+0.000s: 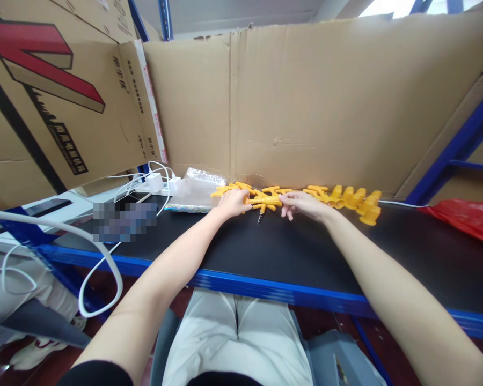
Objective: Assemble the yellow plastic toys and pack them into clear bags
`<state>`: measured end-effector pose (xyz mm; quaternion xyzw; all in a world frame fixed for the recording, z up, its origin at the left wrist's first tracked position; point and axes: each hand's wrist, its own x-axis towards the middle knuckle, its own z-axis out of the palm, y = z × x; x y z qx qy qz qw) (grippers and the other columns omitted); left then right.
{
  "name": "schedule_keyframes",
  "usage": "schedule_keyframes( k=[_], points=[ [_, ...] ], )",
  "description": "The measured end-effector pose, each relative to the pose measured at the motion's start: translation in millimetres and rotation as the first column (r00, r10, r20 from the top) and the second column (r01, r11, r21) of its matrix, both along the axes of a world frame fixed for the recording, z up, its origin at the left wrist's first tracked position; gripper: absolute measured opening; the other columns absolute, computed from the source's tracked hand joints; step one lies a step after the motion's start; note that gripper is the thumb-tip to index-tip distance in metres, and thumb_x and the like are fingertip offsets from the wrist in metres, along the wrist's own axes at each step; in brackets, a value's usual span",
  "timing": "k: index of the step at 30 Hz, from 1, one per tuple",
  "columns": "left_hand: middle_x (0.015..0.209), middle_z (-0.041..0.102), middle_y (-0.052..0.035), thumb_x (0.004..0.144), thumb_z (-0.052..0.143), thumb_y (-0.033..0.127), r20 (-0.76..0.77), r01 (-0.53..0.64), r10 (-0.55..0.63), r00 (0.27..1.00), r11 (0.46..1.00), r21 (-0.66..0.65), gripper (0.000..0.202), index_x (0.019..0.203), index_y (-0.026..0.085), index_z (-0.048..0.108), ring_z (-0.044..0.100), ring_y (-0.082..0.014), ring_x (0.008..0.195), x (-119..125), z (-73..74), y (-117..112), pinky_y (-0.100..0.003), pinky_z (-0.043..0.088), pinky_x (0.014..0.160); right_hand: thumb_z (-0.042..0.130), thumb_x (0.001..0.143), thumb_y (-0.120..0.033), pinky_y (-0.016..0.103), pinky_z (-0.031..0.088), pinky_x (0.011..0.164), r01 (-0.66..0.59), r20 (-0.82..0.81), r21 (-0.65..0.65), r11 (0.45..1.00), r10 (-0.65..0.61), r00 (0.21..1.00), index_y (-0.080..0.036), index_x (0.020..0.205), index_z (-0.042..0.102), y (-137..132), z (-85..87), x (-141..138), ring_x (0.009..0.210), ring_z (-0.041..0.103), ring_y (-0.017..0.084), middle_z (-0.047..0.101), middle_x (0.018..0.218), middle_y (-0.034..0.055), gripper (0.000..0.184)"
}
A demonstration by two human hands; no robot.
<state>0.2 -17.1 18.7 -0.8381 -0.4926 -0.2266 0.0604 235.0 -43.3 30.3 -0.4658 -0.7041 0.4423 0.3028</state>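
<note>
A yellow branch-shaped plastic piece [268, 201] is stretched between my two hands above the black shelf top [265, 252]. My left hand [234, 202] is closed around its left end, with the fingertips partly hidden. At the right end, my right hand [304, 205] pinches it between thumb and fingers. A small dark spiral [260, 216] points down below the yellow piece; how it is attached cannot be made out. More yellow branched pieces [314, 190] lie behind and between my hands. Several yellow cup-shaped pieces [348, 197] stand in a row to the right of my right hand.
A clear plastic bag [197, 190] lies left of my left hand. White chargers and cables [155, 182] sit farther left. A cardboard wall [306, 107] closes off the back. Red plastic [467, 220] lies at the right, and a blue rail [265, 289] edges the shelf.
</note>
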Motion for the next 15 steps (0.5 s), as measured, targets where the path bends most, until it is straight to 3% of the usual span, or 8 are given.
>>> schedule_keyframes(
  k=[5, 8, 12, 15],
  points=[
    [0.082, 0.064, -0.0038, 0.07, 0.056, 0.034, -0.017, -0.017, 0.016, 1.0, 1.0, -0.01, 0.026, 0.091, 0.021, 0.061, 0.06, -0.0213, 0.08, -0.8, 1.6, -0.2, -0.028, 0.044, 0.066, 0.041, 0.081, -0.06, 0.019, 0.035, 0.035, 0.156, 0.042, -0.032, 0.987, -0.155, 0.987, -0.014, 0.079, 0.049, 2.0, -2.3, -9.5, 0.033, 0.046, 0.008, 0.059, 0.049, 0.0049, 0.047],
    [0.081, 0.065, -0.0038, 0.07, 0.056, 0.035, -0.01, -0.026, 0.026, 1.0, 1.0, -0.012, 0.027, 0.091, 0.02, 0.062, 0.06, -0.0215, 0.079, -0.9, 1.5, 1.0, -0.027, 0.044, 0.065, 0.041, 0.081, -0.061, 0.02, 0.039, 0.037, 0.149, 0.032, -0.029, 0.988, -0.148, 0.988, -0.013, 0.084, 0.052, 3.1, -3.4, -8.9, 0.038, 0.052, 0.009, 0.064, 0.062, 0.0083, 0.049],
    [0.081, 0.065, -0.0038, 0.069, 0.057, 0.035, -0.003, -0.029, 0.029, 1.0, 0.999, -0.015, 0.026, 0.091, 0.02, 0.062, 0.06, -0.0213, 0.08, -0.7, 0.2, 2.6, -0.027, 0.043, 0.065, 0.063, 0.073, -0.044, 0.023, 0.05, 0.054, 0.075, -0.024, 0.017, 0.997, -0.075, 0.997, -0.017, 0.112, 0.049, 5.3, -6.5, -2.4, 0.061, 0.063, 0.012, 0.065, 0.09, 0.0083, 0.05],
    [0.082, 0.065, -0.0038, 0.069, 0.057, 0.035, -0.002, -0.033, 0.033, 0.999, 0.999, -0.014, 0.026, 0.09, 0.02, 0.062, 0.06, -0.021, 0.08, -0.8, -0.4, 3.3, -0.027, 0.043, 0.065, 0.072, 0.066, -0.034, 0.025, 0.05, 0.059, 0.055, -0.049, 0.069, 0.996, -0.051, 0.997, -0.018, 0.117, 0.045, 7.5, -9.2, 0.1, 0.063, 0.063, 0.012, 0.065, 0.088, 0.0057, 0.061]
  ],
)
